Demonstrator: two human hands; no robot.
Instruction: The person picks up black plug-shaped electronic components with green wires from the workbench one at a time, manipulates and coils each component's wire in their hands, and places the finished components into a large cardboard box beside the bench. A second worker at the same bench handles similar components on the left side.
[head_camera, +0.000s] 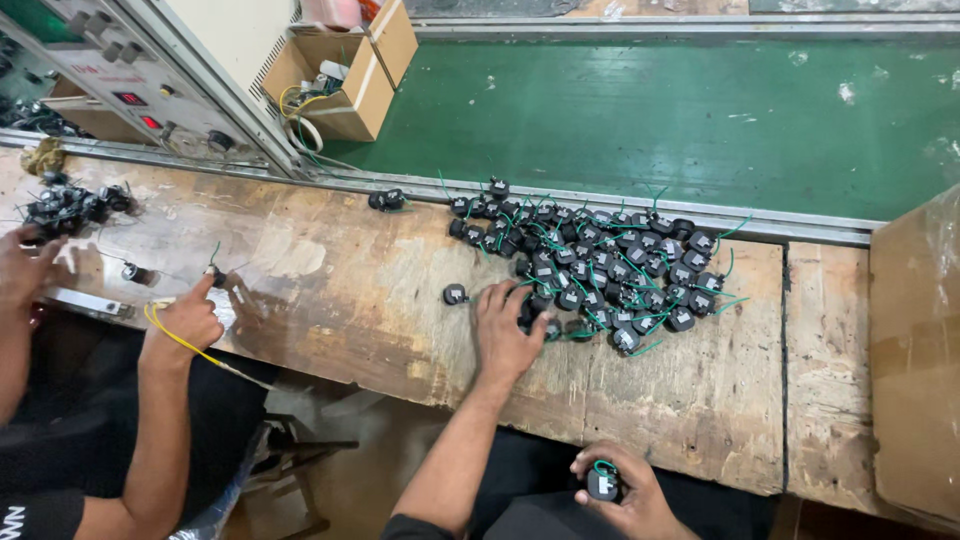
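Lowest in view, near my lap, my right hand (622, 492) has its grip closed around one small black plastic component with a green wire loop (603, 483); the fingers curl around it from below and the thumb is at its side.

My left hand (507, 330) is stretched forward onto the worn brown wooden surface (340, 290). Its grip is half open, fingers spread, and the fingertips touch the near edge of the big pile of small black components with green wires (610, 270). I cannot tell if it has already one piece between the fingers. One single black component (455, 294) lies just beside this hand, on its left, apart from the pile.

Behind the pile runs a metal rail, and after it the green conveyor belt (650, 110). An open cardboard box with cables (345, 70) stands at the far left of the belt, next to a grey control panel (120, 80).

At the left another person works: one hand with a yellow wire around the wrist (187, 318) touches a small part on the surface, the other hand (25, 265) is near a smaller heap of black parts (75, 203). A large brown carton (915, 360) is at the right edge.
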